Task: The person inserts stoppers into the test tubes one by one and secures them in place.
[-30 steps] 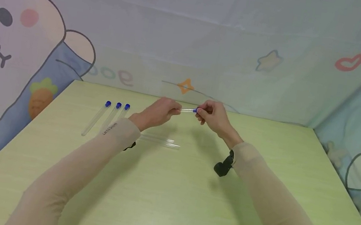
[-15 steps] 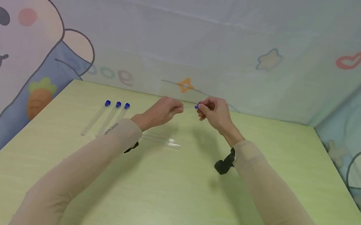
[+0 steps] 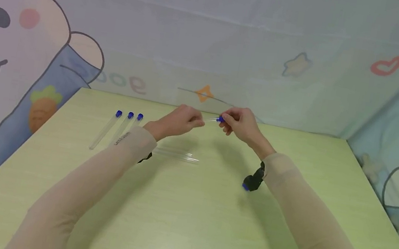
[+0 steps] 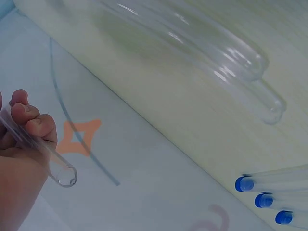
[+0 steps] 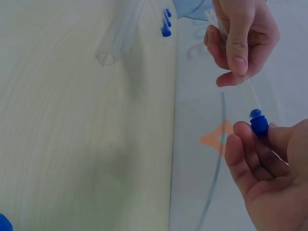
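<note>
My left hand [image 3: 184, 120] grips a clear test tube [image 5: 248, 94] around its body, and the tube's rounded end [image 4: 67, 175] sticks out past the hand in the left wrist view. Thumb and fingers of my right hand [image 3: 240, 124] pinch a blue cap [image 5: 260, 125]. The cap's narrow end sits at the tube's mouth; how deep it goes in I cannot tell. Both hands are raised above the table's far edge. Below them lie several uncapped clear tubes [image 3: 179, 156], partly hidden behind the left sleeve.
Three tubes with blue caps [image 3: 119, 113] lie side by side at the table's left. Another blue cap [image 3: 245, 187] lies partly hidden by the black right wrist camera [image 3: 255, 179]. A printed cloth [image 3: 233, 60] hangs behind the pale wooden table [image 3: 183, 226].
Half a second ago the blue cap stood apart from the left hand; now it meets the tube's mouth. The right forearm has shifted slightly right, uncovering part of a blue cap on the table.
</note>
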`<state>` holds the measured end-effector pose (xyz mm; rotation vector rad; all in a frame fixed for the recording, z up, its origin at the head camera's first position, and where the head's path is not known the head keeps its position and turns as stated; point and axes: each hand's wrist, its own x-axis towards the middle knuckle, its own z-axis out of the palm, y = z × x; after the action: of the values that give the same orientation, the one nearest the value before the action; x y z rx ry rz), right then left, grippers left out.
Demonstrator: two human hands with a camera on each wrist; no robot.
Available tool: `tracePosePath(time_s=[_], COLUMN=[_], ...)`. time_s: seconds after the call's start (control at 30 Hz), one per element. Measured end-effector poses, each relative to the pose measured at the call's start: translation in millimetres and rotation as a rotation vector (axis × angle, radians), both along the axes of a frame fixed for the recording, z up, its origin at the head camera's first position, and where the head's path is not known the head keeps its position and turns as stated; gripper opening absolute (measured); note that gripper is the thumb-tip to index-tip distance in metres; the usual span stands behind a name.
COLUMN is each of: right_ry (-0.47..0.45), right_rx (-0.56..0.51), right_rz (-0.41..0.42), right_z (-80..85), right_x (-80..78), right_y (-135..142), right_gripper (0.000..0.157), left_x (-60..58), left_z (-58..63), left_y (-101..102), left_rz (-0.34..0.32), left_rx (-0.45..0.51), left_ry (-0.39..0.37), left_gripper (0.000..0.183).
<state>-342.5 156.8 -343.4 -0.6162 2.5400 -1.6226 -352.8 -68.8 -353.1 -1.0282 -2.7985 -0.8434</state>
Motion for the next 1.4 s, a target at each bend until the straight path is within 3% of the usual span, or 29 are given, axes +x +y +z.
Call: tracePosePath(time_s=[0.23, 0.57, 1.1, 1.4], right_ry=[-0.08, -0.111, -0.145, -0.136], right_rx=[-0.033, -0.121, -0.236, -0.239], right_rz=[0.069, 0.056, -0.09, -0.139], right_z=[2.0, -5.5, -0.1, 0.8], right_x=[0.5, -1.8, 3.2, 5.3], right_y=[2, 6, -5, -7], right_gripper=[0.026, 0.018, 0.016, 0.013], left_x=[-1.7, 0.9, 6.4, 5.4], left_z=[-0.6, -0.3, 3.5, -3.0], left_y=[-3, 0, 10, 14], left_rz=[-0.008, -0.018, -0.003, 0.004], left_rx=[0.014, 0.01, 0.023, 0.075], left_ry=[0.009, 0.015, 0.074, 0.076], left_gripper=[0.022, 0.02, 0.028, 0.023])
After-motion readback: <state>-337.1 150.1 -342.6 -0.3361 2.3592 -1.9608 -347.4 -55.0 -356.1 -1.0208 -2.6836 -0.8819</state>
